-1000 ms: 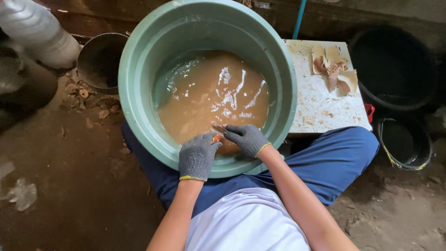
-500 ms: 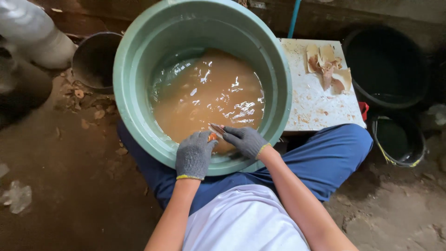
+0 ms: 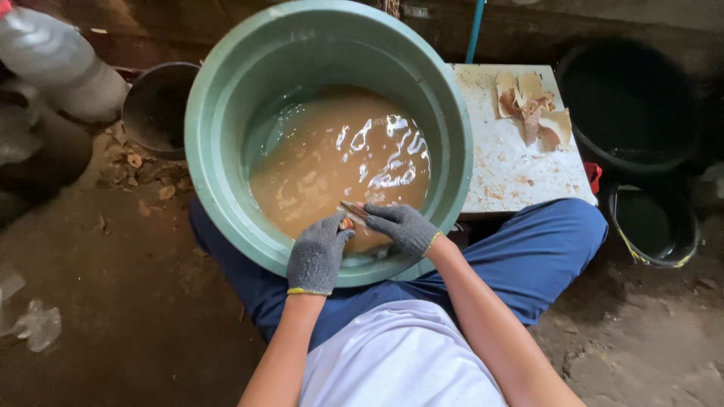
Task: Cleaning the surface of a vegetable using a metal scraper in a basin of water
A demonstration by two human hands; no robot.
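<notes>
A large green plastic basin [image 3: 226, 188] sits tilted between my knees, part filled with murky brown water [image 3: 332, 173]. Both hands wear grey knit gloves and rest over the basin's near rim. My left hand [image 3: 317, 252] pinches a small orange-brown piece [image 3: 346, 223] at the water's edge. My right hand [image 3: 403, 226] grips a thin knife [image 3: 354, 210] whose blade lies against that piece. Most of the piece is hidden by the fingers.
A stained white board [image 3: 513, 162] to the right carries several peeled tan pieces [image 3: 532, 109]. Two black buckets [image 3: 630, 105] [image 3: 652, 226] stand at the right, a dark pot [image 3: 154, 105] and a clear plastic bottle [image 3: 53, 64] at the left. Dirt floor all around.
The view has shifted slightly. My hands stay at the near rim with the knife against the small piece; the water's ripples have moved.
</notes>
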